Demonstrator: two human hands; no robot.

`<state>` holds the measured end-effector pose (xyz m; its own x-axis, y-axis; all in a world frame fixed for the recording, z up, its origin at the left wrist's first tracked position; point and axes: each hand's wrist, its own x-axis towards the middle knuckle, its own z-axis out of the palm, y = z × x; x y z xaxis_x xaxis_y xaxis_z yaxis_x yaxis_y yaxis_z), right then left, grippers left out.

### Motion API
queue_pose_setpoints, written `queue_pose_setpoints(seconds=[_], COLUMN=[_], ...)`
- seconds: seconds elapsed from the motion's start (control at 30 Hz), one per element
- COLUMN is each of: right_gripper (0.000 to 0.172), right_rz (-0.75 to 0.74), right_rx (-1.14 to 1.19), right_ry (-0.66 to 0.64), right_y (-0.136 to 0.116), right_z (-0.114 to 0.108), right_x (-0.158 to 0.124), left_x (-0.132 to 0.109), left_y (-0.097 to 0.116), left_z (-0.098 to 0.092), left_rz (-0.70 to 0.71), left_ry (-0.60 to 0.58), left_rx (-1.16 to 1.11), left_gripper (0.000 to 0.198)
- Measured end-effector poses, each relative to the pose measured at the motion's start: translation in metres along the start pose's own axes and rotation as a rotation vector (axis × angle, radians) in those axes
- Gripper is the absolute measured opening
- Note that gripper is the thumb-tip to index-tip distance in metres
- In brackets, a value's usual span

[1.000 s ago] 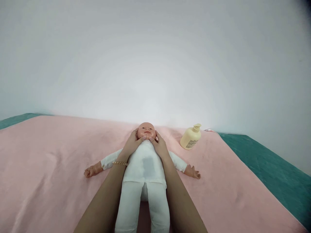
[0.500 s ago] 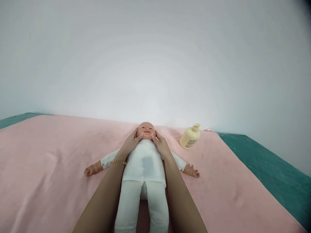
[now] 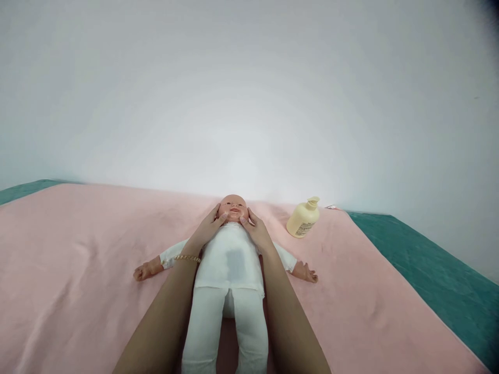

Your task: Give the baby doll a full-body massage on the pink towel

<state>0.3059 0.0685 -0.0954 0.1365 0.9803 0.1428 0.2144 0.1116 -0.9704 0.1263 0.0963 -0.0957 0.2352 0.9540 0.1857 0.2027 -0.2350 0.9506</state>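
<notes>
A baby doll (image 3: 231, 262) in white clothes lies on its back on a pink blanket (image 3: 78, 259), arms spread wide. Both my hands cup its head (image 3: 233, 205). My left hand (image 3: 206, 232), with a gold bracelet on the wrist, curves round the doll's left-side cheek, thumb at the chin. My right hand (image 3: 256, 232) curves round the other cheek, its thumb also near the chin. My forearms run along both sides of the doll's body.
A cream pump bottle (image 3: 302, 219) lies tilted on the blanket to the right of the doll's head. A green sheet (image 3: 429, 275) shows beyond the blanket's right edge and at the far left. A plain white wall stands behind.
My thumbs have slid from under the chin out along the cheeks and back toward the chin. The doll and bottle have stayed put.
</notes>
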Motion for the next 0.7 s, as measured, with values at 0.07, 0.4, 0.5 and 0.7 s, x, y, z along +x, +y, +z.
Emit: queue_pose_setpoints(seconds=[0.07, 0.4, 0.5, 0.7], right_gripper=[0.08, 0.076, 0.07, 0.068], right_rz=[0.03, 0.025, -0.016, -0.031], right_rx=[0.013, -0.056, -0.039, -0.02], right_ry=[-0.027, 0.045, 0.04, 0.034], right_y=[-0.002, 0.002, 0.003, 0.005], right_z=[0.002, 0.012, 0.013, 0.013], right_x=[-0.001, 0.002, 0.001, 0.002], left_x=[-0.001, -0.001, 0.002, 0.004], left_y=[0.003, -0.004, -0.011, -0.014], left_z=[0.002, 0.01, 0.012, 0.012], left_rz=[0.044, -0.034, -0.037, -0.036], left_ry=[-0.033, 0.032, 0.075, 0.113], left_rx=[-0.061, -0.147, -0.147, -0.119], left_gripper=[0.066, 0.079, 0.078, 0.078])
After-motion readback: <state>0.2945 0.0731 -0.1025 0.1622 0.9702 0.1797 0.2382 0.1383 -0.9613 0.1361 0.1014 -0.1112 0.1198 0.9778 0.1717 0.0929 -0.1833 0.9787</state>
